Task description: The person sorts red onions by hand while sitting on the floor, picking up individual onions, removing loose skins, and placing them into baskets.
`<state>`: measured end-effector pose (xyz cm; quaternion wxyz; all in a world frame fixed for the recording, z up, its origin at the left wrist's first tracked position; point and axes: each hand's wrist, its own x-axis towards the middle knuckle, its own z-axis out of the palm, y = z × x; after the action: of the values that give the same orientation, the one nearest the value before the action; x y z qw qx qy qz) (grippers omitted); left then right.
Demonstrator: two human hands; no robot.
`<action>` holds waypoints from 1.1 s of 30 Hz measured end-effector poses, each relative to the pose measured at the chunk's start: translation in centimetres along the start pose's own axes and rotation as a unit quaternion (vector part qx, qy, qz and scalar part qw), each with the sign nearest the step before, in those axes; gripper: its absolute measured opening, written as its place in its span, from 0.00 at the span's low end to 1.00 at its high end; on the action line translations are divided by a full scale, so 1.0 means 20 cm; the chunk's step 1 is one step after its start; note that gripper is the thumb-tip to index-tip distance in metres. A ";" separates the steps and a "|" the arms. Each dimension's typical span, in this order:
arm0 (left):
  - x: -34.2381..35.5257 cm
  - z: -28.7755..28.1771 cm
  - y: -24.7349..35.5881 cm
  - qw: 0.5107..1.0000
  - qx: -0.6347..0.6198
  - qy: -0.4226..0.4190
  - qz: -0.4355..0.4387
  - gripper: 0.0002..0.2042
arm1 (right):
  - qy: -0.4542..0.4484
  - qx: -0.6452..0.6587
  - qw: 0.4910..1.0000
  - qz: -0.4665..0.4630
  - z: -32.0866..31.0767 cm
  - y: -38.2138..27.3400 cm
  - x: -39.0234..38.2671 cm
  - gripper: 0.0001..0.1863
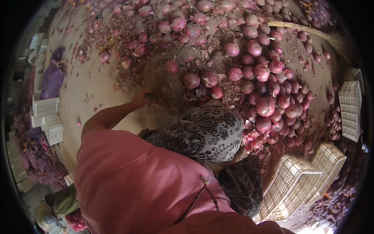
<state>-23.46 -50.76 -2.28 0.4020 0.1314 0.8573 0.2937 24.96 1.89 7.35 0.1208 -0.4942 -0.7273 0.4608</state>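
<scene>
My left arm stretches out to the left, and my left hand (141,98) is low over the dirt floor among loose onion skins (161,101). A small dark patch lies at its fingertips; what it is I cannot make out, and the fingers are blurred. On the other side, my right hand (277,149) is down against the near edge of a large heap of red onions (265,106). Its fingers are not clear against the onions and peelings (253,140), so a grip cannot be made out. Several single onions, one of them a round red onion (191,80), lie between the hands.
White plastic crates (288,183) stand at my right, and another white crate (349,111) is farther off. More crates (46,107) and purple mesh sacks (52,80) line the left. Scattered onions (179,24) and a straw broom (300,26) lie ahead. Another person (58,206) is at lower left.
</scene>
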 end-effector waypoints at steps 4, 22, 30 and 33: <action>-0.29 -0.05 -0.29 0.951 0.289 -0.099 -0.055 0.16 | -0.071 -0.092 0.993 0.016 -0.02 -0.27 -0.05 0.25; 0.61 0.06 0.52 0.919 0.085 0.152 0.354 0.11 | -0.150 -0.237 0.932 -0.231 -0.11 -1.31 -0.60 0.22; 1.37 0.04 1.11 0.878 0.228 0.341 0.248 0.27 | -0.139 -0.308 0.911 -0.235 0.03 -1.39 -0.55 0.24; 1.36 0.05 1.39 0.897 0.323 0.265 0.148 0.36 | -0.127 -0.329 0.911 -0.212 0.07 -1.38 -0.53 0.24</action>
<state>-40.53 -15.89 -2.49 0.0472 0.2963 0.9505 0.0811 12.43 -10.11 31.25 -0.0473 -0.2774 -0.9345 0.2179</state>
